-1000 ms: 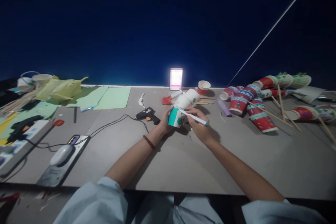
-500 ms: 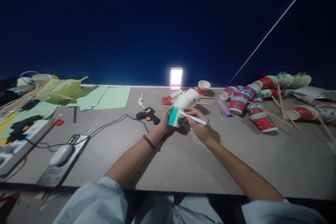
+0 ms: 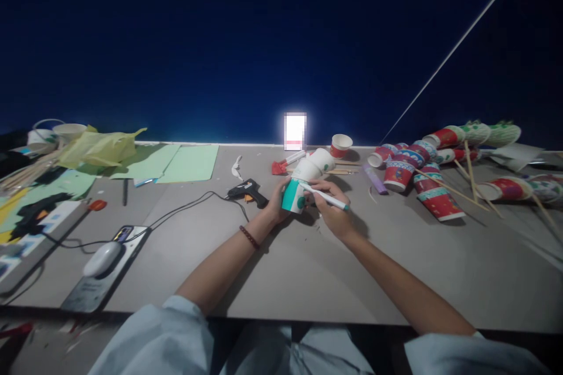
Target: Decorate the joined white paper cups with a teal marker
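My left hand (image 3: pixel 277 199) is wrapped round the near end of a chain of white paper cups (image 3: pixel 312 170), which lies tilted away from me. The nearest cup is coloured teal on its left part and carries a green round mark on white. Between the fingers of my right hand (image 3: pixel 335 209) is a white marker pen (image 3: pixel 329 198) with a teal end. Its tip meets the near cup beside the teal area. A black glue gun (image 3: pixel 247 192) lies just left of my left hand, its cord running left.
Several decorated cup chains (image 3: pixel 404 167) with sticks lie on the right, near a purple strip (image 3: pixel 375 180). A red-and-white cup (image 3: pixel 341 145) stands behind. Green paper sheets (image 3: pixel 189 163), a phone (image 3: pixel 94 287) with a white case on it and a power strip (image 3: pixel 41 240) are on the left.
The marker tip and my right fingers have shifted very slightly along the near cup. My left hand keeps its hold, and the other things lie as before.
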A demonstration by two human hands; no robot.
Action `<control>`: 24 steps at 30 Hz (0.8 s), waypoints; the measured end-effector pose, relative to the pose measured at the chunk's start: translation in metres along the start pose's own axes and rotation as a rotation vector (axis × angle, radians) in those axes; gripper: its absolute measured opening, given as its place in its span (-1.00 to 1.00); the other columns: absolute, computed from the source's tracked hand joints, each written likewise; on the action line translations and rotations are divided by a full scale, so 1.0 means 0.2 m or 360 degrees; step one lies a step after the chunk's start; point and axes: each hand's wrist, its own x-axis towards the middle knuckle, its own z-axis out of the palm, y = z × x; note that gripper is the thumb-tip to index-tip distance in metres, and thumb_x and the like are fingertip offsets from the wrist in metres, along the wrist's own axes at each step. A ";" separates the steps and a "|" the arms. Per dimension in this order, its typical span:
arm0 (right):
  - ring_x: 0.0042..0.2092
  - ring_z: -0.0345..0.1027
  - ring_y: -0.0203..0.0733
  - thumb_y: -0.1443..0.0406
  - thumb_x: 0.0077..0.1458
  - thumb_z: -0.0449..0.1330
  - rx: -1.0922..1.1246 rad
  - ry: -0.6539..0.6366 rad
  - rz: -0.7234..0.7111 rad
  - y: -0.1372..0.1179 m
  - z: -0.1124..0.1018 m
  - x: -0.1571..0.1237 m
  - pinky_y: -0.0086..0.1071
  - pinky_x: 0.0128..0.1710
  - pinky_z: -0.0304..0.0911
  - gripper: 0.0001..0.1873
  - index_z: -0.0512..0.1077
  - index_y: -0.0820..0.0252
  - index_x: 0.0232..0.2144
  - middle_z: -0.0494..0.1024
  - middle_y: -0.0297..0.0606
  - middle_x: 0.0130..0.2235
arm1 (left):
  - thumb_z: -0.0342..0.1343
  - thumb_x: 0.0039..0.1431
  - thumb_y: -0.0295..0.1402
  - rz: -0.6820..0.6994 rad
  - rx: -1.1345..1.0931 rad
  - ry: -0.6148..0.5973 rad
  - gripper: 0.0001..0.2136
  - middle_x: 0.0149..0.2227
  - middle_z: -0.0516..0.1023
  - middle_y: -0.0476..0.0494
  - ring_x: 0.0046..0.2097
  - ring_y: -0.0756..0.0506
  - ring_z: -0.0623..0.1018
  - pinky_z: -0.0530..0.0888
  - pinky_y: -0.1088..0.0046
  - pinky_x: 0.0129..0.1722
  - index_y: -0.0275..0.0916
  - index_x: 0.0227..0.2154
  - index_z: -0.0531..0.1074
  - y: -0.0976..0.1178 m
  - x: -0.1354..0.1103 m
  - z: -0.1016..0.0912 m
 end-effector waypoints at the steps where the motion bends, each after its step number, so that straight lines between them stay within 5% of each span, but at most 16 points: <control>1: -0.27 0.55 -0.16 0.18 0.11 0.22 -0.0001 0.0004 -0.0006 0.00 0.00 0.00 -0.25 -0.32 0.53 -0.86 0.49 0.11 -0.35 0.56 -0.15 -0.10 | 0.08 0.13 -0.16 0.0000 -0.0003 -0.0004 -0.70 -0.53 0.53 -0.18 -0.55 -0.08 0.51 0.46 0.41 -0.52 -0.36 -0.39 0.48 0.00 0.00 0.00; 11: -0.29 0.55 -0.17 0.16 0.07 0.24 0.0064 -0.0115 0.0087 0.03 -0.02 -0.01 -0.23 -0.37 0.56 -0.83 0.49 0.14 -0.40 0.49 -0.13 0.00 | 0.09 0.11 -0.14 0.0055 0.0041 0.0003 -0.70 -0.53 0.53 -0.17 -0.56 -0.09 0.51 0.46 0.39 -0.52 -0.34 -0.38 0.48 -0.01 0.02 -0.02; 24: -0.30 0.55 -0.20 0.13 0.08 0.23 0.0062 -0.0018 0.0080 0.00 -0.01 0.00 -0.25 -0.31 0.54 -0.80 0.46 0.13 -0.39 0.55 -0.16 -0.07 | 0.12 0.08 -0.13 0.0009 0.0054 -0.0038 -0.69 -0.53 0.54 -0.17 -0.55 -0.08 0.51 0.46 0.43 -0.53 -0.34 -0.38 0.47 0.00 0.01 -0.01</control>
